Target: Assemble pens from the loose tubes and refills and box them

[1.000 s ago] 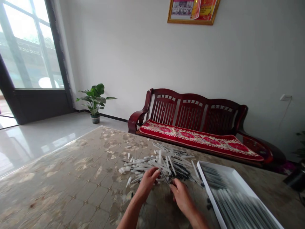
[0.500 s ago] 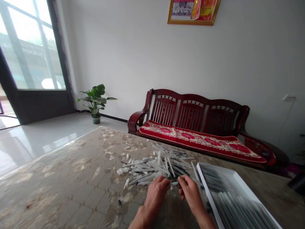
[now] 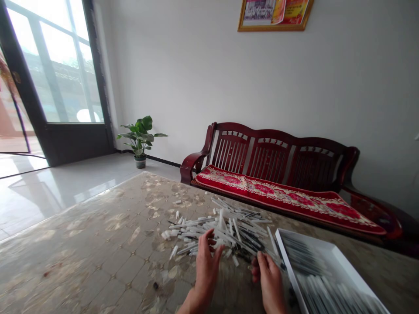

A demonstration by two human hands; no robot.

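Observation:
A loose pile of pen parts (image 3: 196,229), whitish tubes, small caps and dark pieces, lies on the patterned table cover. My left hand (image 3: 207,259) is raised at the pile's near edge, its fingers apart and holding nothing. To its right, my right hand (image 3: 269,277) is closed in a pinch. A slim pale pen (image 3: 242,245) runs from its fingertips leftward over the pile; the gripped end is hidden by the fingers. Just right of that hand stands a white tray (image 3: 352,268) with rows of pens (image 3: 337,292), somewhat blurred.
The table cover (image 3: 108,257) spreads to the left, with a small dark piece (image 3: 155,285) on it. Behind the table is a wooden bench (image 3: 268,152) with a red runner (image 3: 288,194). A potted plant (image 3: 140,137) stands near the glass door (image 3: 62,78).
My hands have come apart: the left has let go and risen leftward with fingers spread, while the right has drawn back slightly with the pen. The view has turned a little to the left.

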